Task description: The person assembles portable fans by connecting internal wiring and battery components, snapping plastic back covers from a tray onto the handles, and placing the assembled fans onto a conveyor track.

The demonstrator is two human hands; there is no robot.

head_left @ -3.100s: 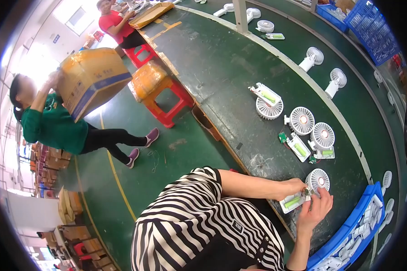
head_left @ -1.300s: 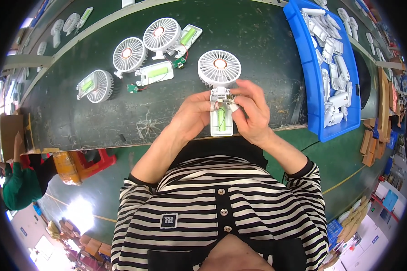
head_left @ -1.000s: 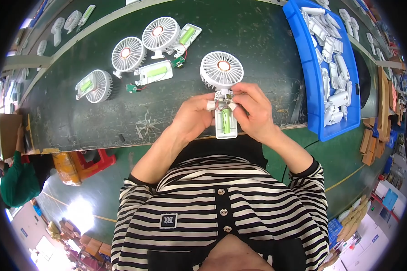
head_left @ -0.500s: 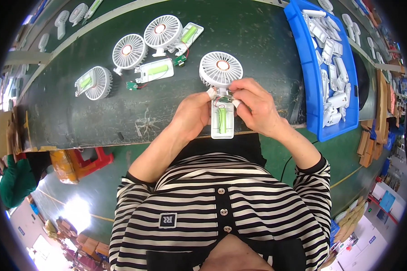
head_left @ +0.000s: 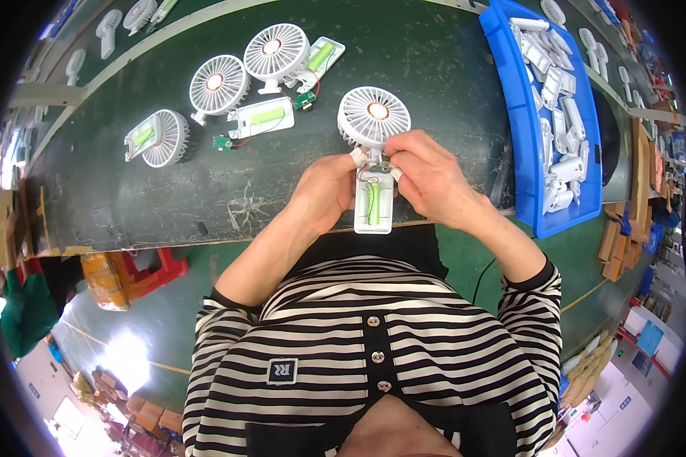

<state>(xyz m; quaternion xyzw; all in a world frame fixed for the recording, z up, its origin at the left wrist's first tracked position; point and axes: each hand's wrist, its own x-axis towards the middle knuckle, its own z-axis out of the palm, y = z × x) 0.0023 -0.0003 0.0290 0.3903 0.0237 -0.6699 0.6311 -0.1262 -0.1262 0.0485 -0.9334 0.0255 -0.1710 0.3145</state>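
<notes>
At the front edge of the dark green table lies a white handheld fan [head_left: 374, 116] with a round grille and orange-ringed centre. Below its head is an open white handle shell [head_left: 373, 221] holding a green battery [head_left: 373, 199]. My left hand [head_left: 324, 190] is closed at the fan's neck from the left, a white wrap on a fingertip. From the right, my right hand [head_left: 432, 179] pinches close to the neck, where a small circuit board and thin wires partly show between the fingers. What exactly its fingertips grip is mostly covered.
Further left on the table [head_left: 152, 221] lie several fan heads [head_left: 218, 85] with open battery shells [head_left: 263, 117] and a green circuit board [head_left: 222, 142]. A blue bin [head_left: 537, 217] full of white plastic shells stands at the right. A red stool [head_left: 164, 268] is below the table at left.
Both hands stay at the fan's neck. My right fingers have shifted very slightly, and the handle shell has moved a touch to the left. The person in green at far left has moved.
</notes>
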